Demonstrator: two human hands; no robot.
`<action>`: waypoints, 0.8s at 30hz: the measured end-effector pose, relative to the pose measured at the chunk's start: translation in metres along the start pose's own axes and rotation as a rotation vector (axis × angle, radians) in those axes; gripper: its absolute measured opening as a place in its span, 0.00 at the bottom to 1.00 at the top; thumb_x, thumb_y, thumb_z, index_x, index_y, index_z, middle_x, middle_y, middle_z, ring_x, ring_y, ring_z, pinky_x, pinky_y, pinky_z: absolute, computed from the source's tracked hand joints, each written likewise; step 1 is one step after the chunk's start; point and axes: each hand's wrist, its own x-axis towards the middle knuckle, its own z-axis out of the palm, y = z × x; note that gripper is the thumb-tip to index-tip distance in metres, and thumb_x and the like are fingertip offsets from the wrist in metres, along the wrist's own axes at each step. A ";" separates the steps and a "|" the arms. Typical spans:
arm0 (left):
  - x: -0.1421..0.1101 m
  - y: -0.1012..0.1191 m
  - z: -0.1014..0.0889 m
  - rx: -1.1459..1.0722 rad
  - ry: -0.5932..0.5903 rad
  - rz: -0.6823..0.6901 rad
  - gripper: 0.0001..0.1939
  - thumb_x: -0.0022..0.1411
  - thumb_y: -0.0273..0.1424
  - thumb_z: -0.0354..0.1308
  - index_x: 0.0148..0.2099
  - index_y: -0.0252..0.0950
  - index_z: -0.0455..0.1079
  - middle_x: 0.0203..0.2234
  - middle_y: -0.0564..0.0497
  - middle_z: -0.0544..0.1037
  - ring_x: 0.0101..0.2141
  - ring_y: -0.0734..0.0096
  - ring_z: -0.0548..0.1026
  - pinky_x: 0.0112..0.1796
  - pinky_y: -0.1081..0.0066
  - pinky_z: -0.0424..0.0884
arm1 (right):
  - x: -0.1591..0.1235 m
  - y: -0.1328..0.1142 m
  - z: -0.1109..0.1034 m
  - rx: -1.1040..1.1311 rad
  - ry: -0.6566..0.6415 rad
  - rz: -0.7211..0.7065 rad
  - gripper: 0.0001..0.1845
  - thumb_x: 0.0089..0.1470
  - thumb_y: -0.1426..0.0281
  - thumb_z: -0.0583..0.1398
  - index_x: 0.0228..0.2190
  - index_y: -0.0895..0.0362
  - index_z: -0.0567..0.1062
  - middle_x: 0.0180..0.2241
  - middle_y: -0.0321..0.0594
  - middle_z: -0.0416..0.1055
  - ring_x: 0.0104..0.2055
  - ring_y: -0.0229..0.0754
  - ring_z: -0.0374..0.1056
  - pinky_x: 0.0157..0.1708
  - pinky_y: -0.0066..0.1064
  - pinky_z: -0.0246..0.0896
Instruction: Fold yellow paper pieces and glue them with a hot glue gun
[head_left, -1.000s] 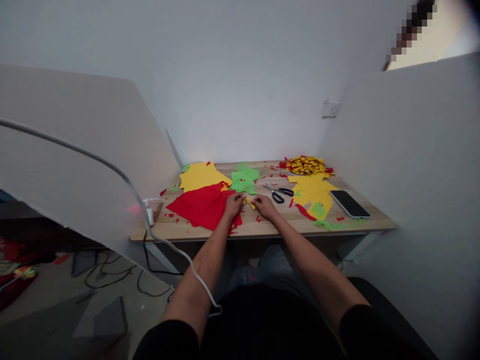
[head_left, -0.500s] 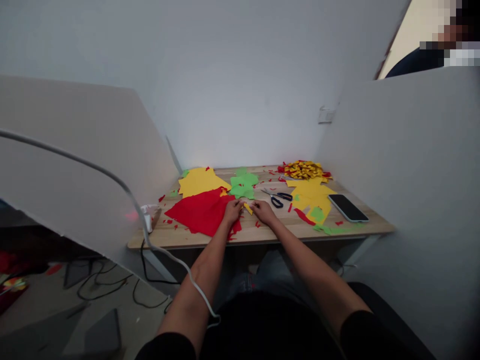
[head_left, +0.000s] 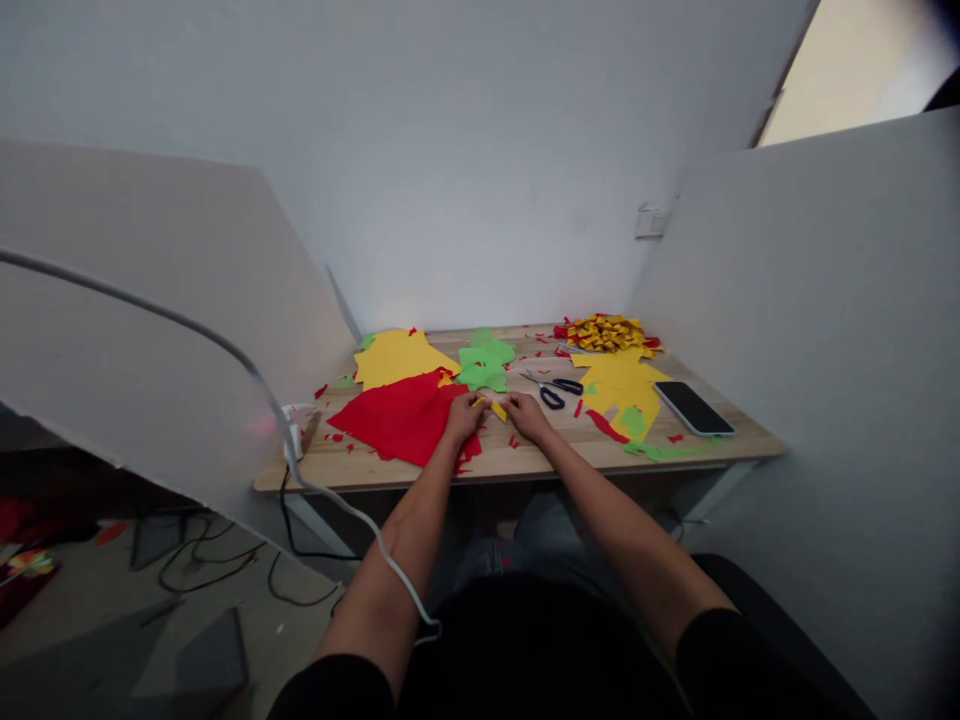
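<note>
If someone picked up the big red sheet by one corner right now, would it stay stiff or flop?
The red sheet would probably flop, since it lies thin on the table with a ragged, uneven outline. It looks light for its spread. Loose red scraps lie close by its edge, so a few might shift if it were dragged.
</note>
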 end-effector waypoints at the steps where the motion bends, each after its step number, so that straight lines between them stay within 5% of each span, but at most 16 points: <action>1: 0.000 0.000 0.000 0.003 -0.012 -0.012 0.19 0.69 0.38 0.59 0.57 0.34 0.69 0.52 0.43 0.75 0.47 0.60 0.76 0.47 0.56 0.77 | 0.000 -0.001 0.000 0.005 -0.001 -0.004 0.18 0.64 0.62 0.61 0.52 0.58 0.73 0.51 0.45 0.73 0.48 0.45 0.73 0.47 0.44 0.73; 20: 0.002 0.000 0.002 0.062 -0.047 0.048 0.20 0.69 0.39 0.59 0.57 0.34 0.69 0.52 0.44 0.75 0.48 0.59 0.76 0.47 0.55 0.77 | 0.001 -0.006 0.003 0.007 -0.074 -0.023 0.18 0.64 0.61 0.61 0.51 0.59 0.73 0.49 0.44 0.74 0.46 0.45 0.73 0.45 0.43 0.73; 24: 0.001 -0.003 0.003 0.055 0.019 0.089 0.20 0.69 0.39 0.59 0.57 0.34 0.69 0.52 0.44 0.74 0.48 0.59 0.76 0.47 0.55 0.77 | 0.001 -0.003 0.002 0.020 -0.113 -0.032 0.18 0.64 0.61 0.61 0.51 0.59 0.74 0.49 0.44 0.74 0.46 0.45 0.73 0.45 0.42 0.73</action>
